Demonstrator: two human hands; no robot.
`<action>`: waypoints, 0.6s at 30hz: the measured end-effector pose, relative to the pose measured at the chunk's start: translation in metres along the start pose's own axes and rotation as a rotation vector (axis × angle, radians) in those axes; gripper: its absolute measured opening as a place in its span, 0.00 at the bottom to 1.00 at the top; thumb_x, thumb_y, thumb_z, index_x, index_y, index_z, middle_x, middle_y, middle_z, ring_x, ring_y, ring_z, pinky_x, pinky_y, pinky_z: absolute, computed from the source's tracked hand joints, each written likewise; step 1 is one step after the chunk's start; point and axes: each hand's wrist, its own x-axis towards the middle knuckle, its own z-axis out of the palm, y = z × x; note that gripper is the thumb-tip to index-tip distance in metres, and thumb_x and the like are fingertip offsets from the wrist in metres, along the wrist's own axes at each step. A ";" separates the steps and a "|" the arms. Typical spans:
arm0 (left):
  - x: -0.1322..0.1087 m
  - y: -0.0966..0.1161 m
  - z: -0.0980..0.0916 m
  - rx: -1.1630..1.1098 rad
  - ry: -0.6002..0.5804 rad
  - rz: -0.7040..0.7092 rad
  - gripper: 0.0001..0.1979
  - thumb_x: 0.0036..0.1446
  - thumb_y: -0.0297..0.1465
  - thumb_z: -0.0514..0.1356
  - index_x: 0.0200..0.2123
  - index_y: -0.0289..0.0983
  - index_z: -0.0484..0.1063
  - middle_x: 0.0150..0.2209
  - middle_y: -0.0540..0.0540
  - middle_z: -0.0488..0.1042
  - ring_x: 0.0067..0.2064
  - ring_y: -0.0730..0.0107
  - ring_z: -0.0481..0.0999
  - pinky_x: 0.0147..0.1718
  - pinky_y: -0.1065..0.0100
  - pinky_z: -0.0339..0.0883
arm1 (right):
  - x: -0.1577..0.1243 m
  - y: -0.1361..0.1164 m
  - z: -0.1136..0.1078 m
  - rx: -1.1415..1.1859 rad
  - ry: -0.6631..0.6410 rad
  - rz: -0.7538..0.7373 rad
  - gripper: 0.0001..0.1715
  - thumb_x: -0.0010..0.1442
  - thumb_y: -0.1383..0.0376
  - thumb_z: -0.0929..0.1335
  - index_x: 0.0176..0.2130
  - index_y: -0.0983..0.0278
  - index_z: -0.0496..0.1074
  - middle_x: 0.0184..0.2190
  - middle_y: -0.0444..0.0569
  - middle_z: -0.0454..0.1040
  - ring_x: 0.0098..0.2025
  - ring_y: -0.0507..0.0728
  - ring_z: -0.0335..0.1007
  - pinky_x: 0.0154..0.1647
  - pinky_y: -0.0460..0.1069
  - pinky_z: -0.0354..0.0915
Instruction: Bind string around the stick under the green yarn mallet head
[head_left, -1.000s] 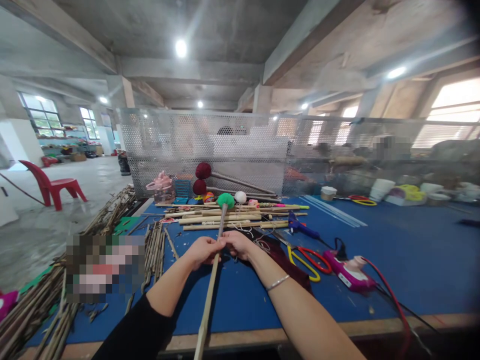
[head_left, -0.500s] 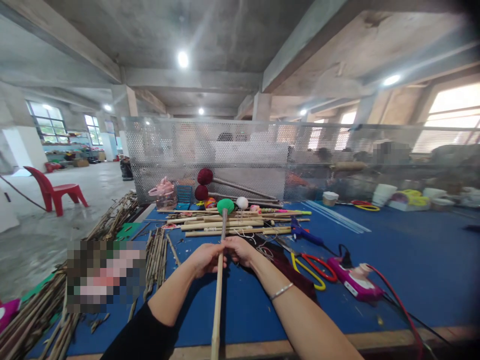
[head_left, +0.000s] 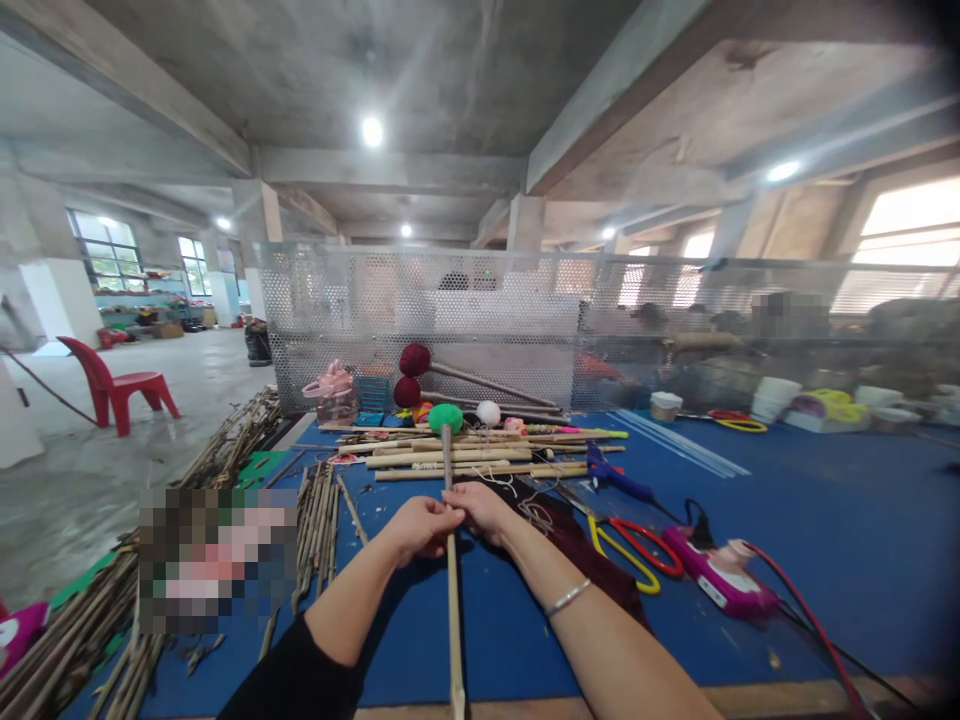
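Observation:
Both hands are closed on a long mallet (head_left: 454,610) that points away from me. Its shaft is pale wood at the near end and grey farther up, with a round green head (head_left: 446,419) at the far end. My left hand (head_left: 420,527) pinches the shaft from the left, and my right hand (head_left: 481,508), bracelet on the wrist, pinches it from the right. The fingertips of the two hands meet around the middle of the shaft. Beyond the green head lie two similar mallets with dark red heads (head_left: 415,359), beside a white ball (head_left: 488,413).
Pale sticks (head_left: 450,456) lie crosswise on the blue table (head_left: 825,500). Brown twigs (head_left: 319,525) are bundled on the left. Scissors (head_left: 637,555), a blue glue gun (head_left: 619,474) and a purple power strip (head_left: 720,575) with cables lie right. A perforated metal screen (head_left: 337,300) stands behind.
The mallet's near end has swung to the right in view, so the shaft looks straighter. The left fingers have shifted slightly on the shaft, and the whole view has moved a little.

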 end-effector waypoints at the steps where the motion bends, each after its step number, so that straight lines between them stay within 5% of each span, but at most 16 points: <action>1: 0.001 -0.001 0.000 0.019 0.026 0.028 0.21 0.32 0.42 0.67 0.20 0.33 0.62 0.13 0.55 0.61 0.15 0.82 0.61 0.16 0.77 0.55 | 0.000 0.000 0.000 0.012 0.002 0.005 0.18 0.47 0.55 0.67 0.23 0.66 0.60 0.09 0.34 0.53 0.09 0.42 0.39 0.10 0.42 0.33; 6: 0.000 0.004 -0.003 -0.166 -0.087 0.080 0.18 0.36 0.39 0.66 0.22 0.31 0.65 0.17 0.52 0.65 0.17 0.83 0.62 0.18 0.77 0.56 | -0.007 -0.011 -0.004 0.251 -0.175 0.064 0.17 0.48 0.56 0.68 0.31 0.66 0.63 0.10 0.31 0.49 0.11 0.42 0.34 0.12 0.41 0.32; 9: -0.003 0.008 -0.004 -0.255 -0.177 0.024 0.16 0.39 0.36 0.66 0.26 0.30 0.67 0.23 0.47 0.70 0.21 0.80 0.68 0.19 0.78 0.57 | -0.009 -0.014 -0.006 0.242 -0.191 0.072 0.16 0.48 0.56 0.67 0.27 0.65 0.61 0.11 0.33 0.51 0.11 0.42 0.36 0.12 0.41 0.32; 14: -0.003 0.005 -0.001 -0.169 -0.052 -0.038 0.19 0.40 0.41 0.65 0.23 0.33 0.62 0.16 0.53 0.64 0.19 0.77 0.68 0.18 0.77 0.57 | -0.004 -0.005 -0.002 0.130 -0.070 0.065 0.19 0.46 0.55 0.69 0.24 0.64 0.58 0.09 0.32 0.49 0.10 0.42 0.36 0.11 0.42 0.32; 18: -0.002 0.004 0.000 -0.155 -0.028 -0.013 0.17 0.40 0.38 0.65 0.22 0.32 0.62 0.16 0.51 0.66 0.19 0.79 0.67 0.18 0.78 0.57 | -0.002 -0.003 -0.001 0.203 -0.093 0.043 0.20 0.46 0.54 0.69 0.23 0.65 0.58 0.09 0.32 0.49 0.10 0.42 0.35 0.11 0.41 0.31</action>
